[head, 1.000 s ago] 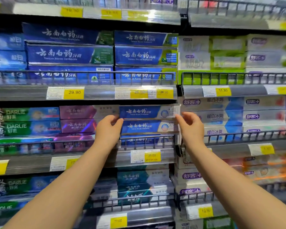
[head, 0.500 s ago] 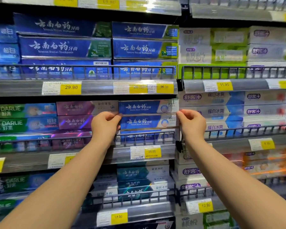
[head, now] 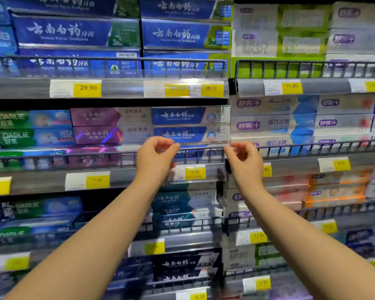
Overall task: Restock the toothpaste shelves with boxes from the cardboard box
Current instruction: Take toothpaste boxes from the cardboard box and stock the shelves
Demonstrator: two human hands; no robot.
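Note:
Two blue toothpaste boxes lie stacked on the middle shelf, the upper blue box above the lower blue box, with a third one partly hidden behind the wire rail. My left hand hovers at the lower box's bottom left corner. My right hand is at its bottom right corner. Both hands have loosely curled, parted fingers with nothing in them, fingertips just at the box's lower edge. The cardboard box is out of view.
Purple boxes and green Darlie boxes fill the shelf to the left, white boxes to the right. Large blue boxes sit on the shelf above. Yellow price tags line the shelf edges. More stocked shelves are below.
Both hands have slid down off the ends of the lower blue box and let go of it. The camera has moved closer and tilted down.

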